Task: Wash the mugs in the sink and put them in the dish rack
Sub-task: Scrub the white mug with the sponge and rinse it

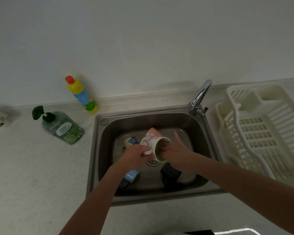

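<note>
white mug (pixel 154 144) is held tilted above the sink (pixel 199 126), mouth turned toward the right. its handle is gripped by the curled fingers of the left hand (pixel 136 154). right hand (pixel 175 150): fingers are pushed inside the mug's mouth, thumb raised outside; whether anything is held in there cannot be told. more mugs are seen in the basin: a pink mug (pixel 154 132) behind the white one, a cream mug (pixel 131 141) to its left, a blue mug (pixel 131 175) under the left wrist, a dark mug (pixel 170 173) under the right forearm. dish rack (pixel 265 133) is set on the counter (pixel 32 167) right of the sink. faucet (pixel 199 97) is at the back rim. green soap bottle (pixel 61 126) and yellow bottle (pixel 82 94) are left of the sink.
</note>
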Action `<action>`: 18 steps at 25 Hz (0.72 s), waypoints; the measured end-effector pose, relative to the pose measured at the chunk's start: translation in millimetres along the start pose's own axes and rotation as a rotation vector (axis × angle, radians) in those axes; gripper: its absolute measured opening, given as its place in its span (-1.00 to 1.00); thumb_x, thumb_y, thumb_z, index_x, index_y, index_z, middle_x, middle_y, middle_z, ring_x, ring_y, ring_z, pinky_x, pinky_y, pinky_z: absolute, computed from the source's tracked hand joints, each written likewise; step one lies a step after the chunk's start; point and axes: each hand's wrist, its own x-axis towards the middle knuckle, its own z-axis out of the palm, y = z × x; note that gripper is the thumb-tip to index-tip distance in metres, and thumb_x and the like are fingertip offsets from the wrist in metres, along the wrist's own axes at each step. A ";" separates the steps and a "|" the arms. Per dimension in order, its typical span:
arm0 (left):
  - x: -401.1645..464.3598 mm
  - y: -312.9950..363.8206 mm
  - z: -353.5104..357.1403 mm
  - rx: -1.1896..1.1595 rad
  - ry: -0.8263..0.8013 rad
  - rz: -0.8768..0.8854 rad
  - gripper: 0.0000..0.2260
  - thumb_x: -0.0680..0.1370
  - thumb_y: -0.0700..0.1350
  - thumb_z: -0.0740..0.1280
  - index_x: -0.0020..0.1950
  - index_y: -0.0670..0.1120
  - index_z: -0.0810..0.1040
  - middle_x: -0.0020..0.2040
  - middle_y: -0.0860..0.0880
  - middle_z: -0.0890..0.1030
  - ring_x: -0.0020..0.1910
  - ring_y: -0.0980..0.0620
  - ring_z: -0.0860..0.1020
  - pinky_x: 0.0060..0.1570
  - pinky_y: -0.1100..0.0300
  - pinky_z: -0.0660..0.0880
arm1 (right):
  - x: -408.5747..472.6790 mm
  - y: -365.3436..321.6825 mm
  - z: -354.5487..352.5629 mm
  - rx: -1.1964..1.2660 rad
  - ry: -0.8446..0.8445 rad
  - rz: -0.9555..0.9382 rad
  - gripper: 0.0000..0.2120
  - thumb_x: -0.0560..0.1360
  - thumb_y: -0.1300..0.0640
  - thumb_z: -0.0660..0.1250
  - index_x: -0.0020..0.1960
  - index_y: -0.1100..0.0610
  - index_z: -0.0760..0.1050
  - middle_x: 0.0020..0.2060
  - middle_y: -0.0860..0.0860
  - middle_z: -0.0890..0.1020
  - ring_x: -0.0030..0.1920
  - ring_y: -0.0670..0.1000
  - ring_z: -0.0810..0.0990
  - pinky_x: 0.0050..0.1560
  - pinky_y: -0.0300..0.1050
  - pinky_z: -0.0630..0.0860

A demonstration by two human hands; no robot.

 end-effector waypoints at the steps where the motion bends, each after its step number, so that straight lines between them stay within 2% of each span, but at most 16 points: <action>1: 2.2 3.8 0.5 0.009 0.016 0.013 -0.75 0.55 0.00 0.41 -0.28 0.14 0.43 -0.21 0.14 0.52 -0.06 0.09 0.56 -0.09 0.37 0.42 | 4.3 -4.6 1.2 0.235 0.020 0.005 -0.47 0.59 0.16 0.23 0.54 0.06 0.24 0.56 0.04 0.20 0.56 0.12 0.12 0.46 0.44 -0.05; 2: 3.6 7.4 0.2 0.013 0.040 0.030 -0.69 0.54 -0.01 0.42 -0.34 0.13 0.38 -0.29 0.16 0.46 -0.14 0.12 0.53 -0.14 0.40 0.39 | 7.0 -9.9 -4.4 0.561 -0.041 0.066 -0.48 0.60 0.22 0.23 0.54 0.12 0.24 0.54 0.07 0.24 0.54 0.13 0.17 0.50 0.33 0.02; 3: 4.4 9.7 -0.5 0.009 0.068 0.039 -0.67 0.54 -0.03 0.43 -0.35 0.10 0.37 -0.33 0.17 0.43 -0.20 0.15 0.48 -0.20 0.44 0.36 | 9.5 -16.4 -13.0 0.979 -0.062 0.169 -0.48 0.58 0.27 0.25 0.52 0.18 0.26 0.48 0.12 0.34 0.48 0.16 0.28 0.48 0.21 0.18; 5: 3.8 9.5 -3.3 -0.027 0.112 0.043 -0.70 0.53 -0.06 0.45 -0.33 0.08 0.40 -0.35 0.18 0.42 -0.28 0.22 0.43 -0.29 0.47 0.34 | 5.9 -27.3 -27.5 1.558 -0.054 0.351 -0.51 0.53 0.26 0.34 0.45 0.19 0.37 0.29 0.13 0.51 0.29 0.17 0.50 0.27 0.09 0.50; 7: 1.7 3.7 -8.0 -0.034 0.129 0.055 -0.71 0.52 -0.06 0.46 -0.32 0.11 0.43 -0.37 0.19 0.44 -0.31 0.27 0.45 -0.29 0.50 0.33 | -7.6 -23.9 -32.8 1.590 -0.043 0.320 -0.64 0.57 0.17 0.33 0.36 0.12 0.44 0.20 0.07 0.55 0.13 0.03 0.55 0.13 -0.04 0.58; 8: -0.2 1.5 -10.0 -0.018 0.098 0.052 -0.70 0.52 -0.04 0.45 -0.33 0.13 0.42 -0.36 0.20 0.45 -0.30 0.29 0.46 -0.27 0.51 0.33 | -19.8 -19.0 -31.3 1.420 -0.076 0.258 -0.66 0.60 0.16 0.29 0.37 0.10 0.43 0.23 0.03 0.52 0.13 -0.03 0.52 0.15 -0.13 0.54; 9: -1.4 -0.4 -10.4 0.014 0.057 0.042 -0.70 0.53 -0.02 0.44 -0.33 0.14 0.41 -0.34 0.20 0.46 -0.28 0.30 0.47 -0.24 0.51 0.33 | -29.2 -17.2 -28.2 1.197 -0.076 0.259 -0.63 0.60 0.16 0.26 0.40 0.08 0.41 0.29 0.00 0.47 0.20 -0.04 0.48 0.24 -0.10 0.47; 11: -1.9 0.2 -6.9 0.053 0.006 0.052 -0.67 0.54 -0.02 0.44 -0.35 0.14 0.38 -0.35 0.20 0.46 -0.28 0.30 0.47 -0.22 0.48 0.32 | -19.5 -10.0 -13.0 0.734 -0.002 0.214 -0.55 0.58 0.16 0.24 0.46 0.04 0.34 0.44 0.00 0.35 0.44 0.05 0.32 0.41 0.29 0.23; 12: -1.7 3.2 -3.2 0.038 -0.005 0.059 -0.66 0.53 -0.03 0.44 -0.36 0.14 0.37 -0.35 0.20 0.46 -0.27 0.27 0.48 -0.20 0.46 0.34 | -11.3 -12.8 -4.0 0.721 0.000 0.265 -0.53 0.58 0.14 0.24 0.48 0.05 0.31 0.47 0.03 0.32 0.48 0.09 0.27 0.42 0.36 0.16; 13: -0.4 6.4 0.4 0.029 -0.008 0.059 -0.66 0.54 -0.04 0.44 -0.36 0.14 0.38 -0.33 0.20 0.46 -0.23 0.25 0.49 -0.16 0.42 0.39 | -7.4 -19.9 -7.6 0.944 0.021 0.363 -0.52 0.59 0.12 0.25 0.49 0.09 0.28 0.45 0.06 0.34 0.46 0.12 0.30 0.42 0.28 0.21; 14: 0.4 11.9 2.0 0.028 -0.011 0.063 -0.68 0.54 -0.04 0.43 -0.35 0.14 0.38 -0.31 0.19 0.47 -0.18 0.22 0.50 -0.10 0.36 0.44 | -3.7 -25.3 -17.6 1.202 -0.049 0.533 -0.52 0.60 0.11 0.27 0.48 0.14 0.28 0.39 0.09 0.40 0.41 0.13 0.37 0.38 0.14 0.32; 15: 1.0 15.6 3.0 0.029 -0.006 0.065 -0.68 0.54 -0.04 0.43 -0.34 0.14 0.38 -0.31 0.19 0.47 -0.16 0.20 0.51 -0.06 0.32 0.48 | -4.5 -27.6 -18.9 1.432 -0.082 0.535 -0.52 0.59 0.14 0.30 0.47 0.17 0.29 0.33 0.11 0.45 0.35 0.13 0.43 0.30 0.04 0.42; 16: 0.9 17.9 1.8 0.019 0.013 0.068 -0.66 0.54 -0.05 0.43 -0.36 0.14 0.37 -0.32 0.18 0.46 -0.17 0.20 0.51 -0.07 0.32 0.48 | -2.2 -28.6 -24.3 1.522 -0.044 0.465 -0.52 0.58 0.19 0.32 0.45 0.17 0.31 0.30 0.11 0.47 0.32 0.13 0.46 0.23 0.00 0.49; 18: 0.3 13.7 -2.7 -0.032 0.080 0.072 -0.60 0.52 -0.08 0.45 -0.41 0.15 0.34 -0.37 0.17 0.45 -0.27 0.24 0.48 -0.19 0.41 0.40 | -9.8 -27.5 -28.2 1.380 -0.011 0.263 -0.58 0.57 0.17 0.34 0.40 0.11 0.38 0.29 0.09 0.50 0.29 0.13 0.49 0.21 0.08 0.54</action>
